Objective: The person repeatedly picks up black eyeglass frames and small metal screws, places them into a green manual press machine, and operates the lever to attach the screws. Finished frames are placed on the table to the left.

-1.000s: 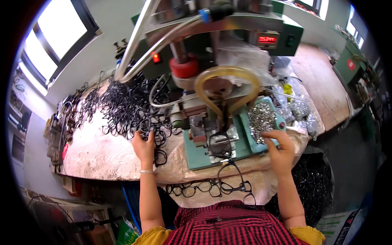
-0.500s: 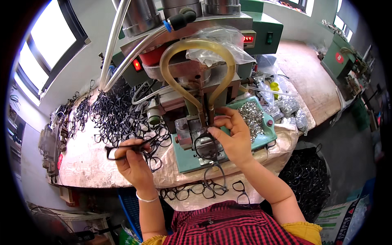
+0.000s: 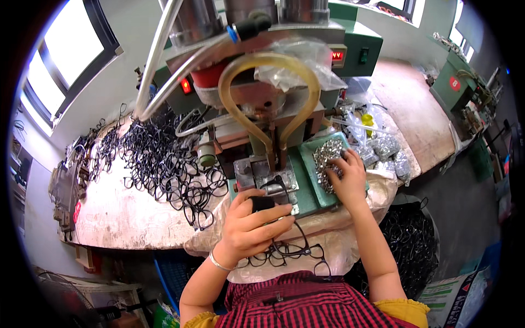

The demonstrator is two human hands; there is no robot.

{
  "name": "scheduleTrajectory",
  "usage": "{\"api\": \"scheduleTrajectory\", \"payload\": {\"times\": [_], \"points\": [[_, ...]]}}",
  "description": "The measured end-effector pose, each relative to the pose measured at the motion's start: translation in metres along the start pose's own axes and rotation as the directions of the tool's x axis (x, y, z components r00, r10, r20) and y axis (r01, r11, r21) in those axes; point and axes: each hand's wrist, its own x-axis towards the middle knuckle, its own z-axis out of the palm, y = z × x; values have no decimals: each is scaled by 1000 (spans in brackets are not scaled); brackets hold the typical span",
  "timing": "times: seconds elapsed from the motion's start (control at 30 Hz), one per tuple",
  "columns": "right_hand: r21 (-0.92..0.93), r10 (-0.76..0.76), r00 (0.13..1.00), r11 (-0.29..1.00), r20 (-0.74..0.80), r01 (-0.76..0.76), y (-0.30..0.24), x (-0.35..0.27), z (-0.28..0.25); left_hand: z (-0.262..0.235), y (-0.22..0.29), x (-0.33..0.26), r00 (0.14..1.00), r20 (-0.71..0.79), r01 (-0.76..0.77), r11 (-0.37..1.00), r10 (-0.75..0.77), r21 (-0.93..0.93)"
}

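Note:
My left hand (image 3: 246, 227) is closed around a black eyeglass frame (image 3: 306, 240) in front of the press. One rim of it hangs below my fingers, and another rounded black part reaches up to the metal fixture (image 3: 268, 179) under the press head. A black piece (image 3: 262, 204) shows beside my thumb; what it belongs to is unclear. My right hand (image 3: 351, 180) is over the green tray (image 3: 310, 177), its fingers bent and apart among small shiny metal parts (image 3: 322, 156). Whether a part lies between the fingertips is too small to tell.
A large heap of black eyeglass frames (image 3: 158, 147) covers the table's left side. More frames (image 3: 273, 257) lie along the front edge. Bags of metal parts (image 3: 385, 145) sit beyond the tray. A looped yellowish hose (image 3: 314, 93) hangs on the press. A filled sack (image 3: 410, 235) stands at right.
My left hand has moved right and nearer the fixture, holding the frame there. My right hand has left the fixture and gone right into the tray of metal parts.

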Motion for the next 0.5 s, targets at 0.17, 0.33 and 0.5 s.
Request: {"api": "scheduleTrajectory", "payload": {"times": [0.17, 0.33, 0.5], "points": [[141, -105, 993, 984, -51, 111, -7, 0, 9, 2, -3, -5, 1000, 5, 13, 1000, -13, -2], [70, -310, 948, 950, 76, 305, -8, 25, 23, 7, 4, -8, 997, 29, 74, 996, -75, 46], [619, 432, 902, 713, -17, -330, 6, 4, 10, -15, 47, -70, 967, -154, 244, 919, -205, 311]]}}
